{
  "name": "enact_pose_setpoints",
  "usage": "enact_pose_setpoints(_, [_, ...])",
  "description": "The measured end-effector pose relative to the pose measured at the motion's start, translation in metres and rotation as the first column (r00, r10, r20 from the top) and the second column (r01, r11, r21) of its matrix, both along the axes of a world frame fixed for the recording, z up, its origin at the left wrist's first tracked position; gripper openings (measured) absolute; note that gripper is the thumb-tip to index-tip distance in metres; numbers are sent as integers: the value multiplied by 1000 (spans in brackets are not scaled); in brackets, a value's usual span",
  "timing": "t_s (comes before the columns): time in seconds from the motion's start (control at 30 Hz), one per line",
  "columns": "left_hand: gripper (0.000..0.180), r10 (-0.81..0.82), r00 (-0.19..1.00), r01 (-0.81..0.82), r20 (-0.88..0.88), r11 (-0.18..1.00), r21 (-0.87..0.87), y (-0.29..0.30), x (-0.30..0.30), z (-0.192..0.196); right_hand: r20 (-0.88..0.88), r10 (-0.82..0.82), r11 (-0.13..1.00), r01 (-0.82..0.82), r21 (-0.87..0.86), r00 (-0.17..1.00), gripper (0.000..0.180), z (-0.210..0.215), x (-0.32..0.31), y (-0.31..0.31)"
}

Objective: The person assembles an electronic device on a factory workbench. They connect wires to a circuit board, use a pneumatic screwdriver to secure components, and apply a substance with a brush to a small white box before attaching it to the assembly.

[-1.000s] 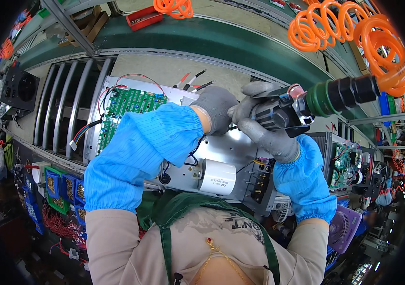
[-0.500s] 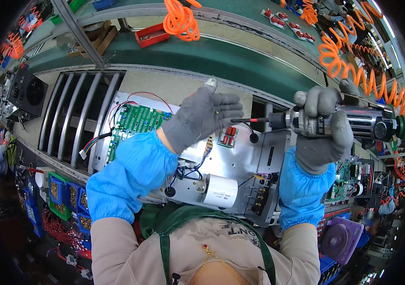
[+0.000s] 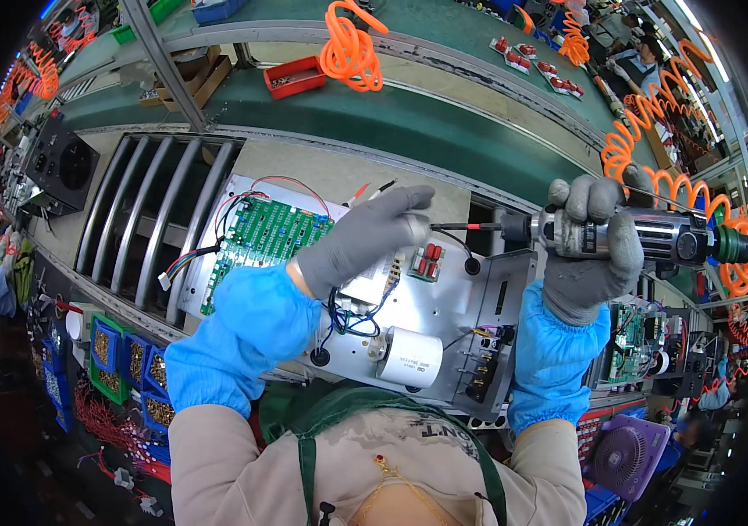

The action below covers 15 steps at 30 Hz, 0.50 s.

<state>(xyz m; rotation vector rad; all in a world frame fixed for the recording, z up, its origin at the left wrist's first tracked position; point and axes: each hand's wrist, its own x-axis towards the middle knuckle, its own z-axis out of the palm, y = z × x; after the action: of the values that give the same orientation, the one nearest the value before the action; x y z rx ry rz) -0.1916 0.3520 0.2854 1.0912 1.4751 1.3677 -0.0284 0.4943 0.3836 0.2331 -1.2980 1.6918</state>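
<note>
My gloved right hand [image 3: 591,250] is wrapped around a silver power screwdriver [image 3: 674,235], which lies level with its bit pointing left. Right at the bit's tip, the fingers of my gloved left hand [image 3: 365,238] are pinched together; whatever they hold is too small to make out. Both hands are above a metal chassis [image 3: 451,309]. On it sit a green circuit board [image 3: 270,230], a small board with red parts [image 3: 427,261] and a white cylindrical capacitor [image 3: 413,358]. Dark wires [image 3: 352,320] run beneath my left hand, which hides part of the chassis.
Metal rollers [image 3: 156,223] lie left of the chassis. Beyond it stands a red bin [image 3: 295,77] of small parts. Orange coiled hoses [image 3: 352,53] hang overhead. Blue bins [image 3: 133,361] of hardware are at lower left, a purple fan [image 3: 626,451] at lower right.
My left hand's fingers, spread out before with the thumb raised, have closed into a pinch at the bit's tip. The screwdriver has barely moved. Red and black wire ends now show behind the left hand.
</note>
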Motion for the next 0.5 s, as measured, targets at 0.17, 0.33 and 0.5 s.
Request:
enact_pose_setpoints(0.17, [28, 172, 883, -158, -437, 985, 69, -6, 15, 6, -7, -43, 999, 43, -18, 999, 47, 0, 1, 1])
enact_pose_setpoints(0.33, [23, 244, 827, -174, -506, 968, 182, -4, 15, 0, -4, -41, 999, 41, 16, 999, 47, -1, 5, 2])
enact_pose_setpoints(0.5, [21, 240, 830, -159, -504, 967, 199, -2, 17, 3, 3, -38, 999, 38, 10, 999, 46, -1, 6, 2])
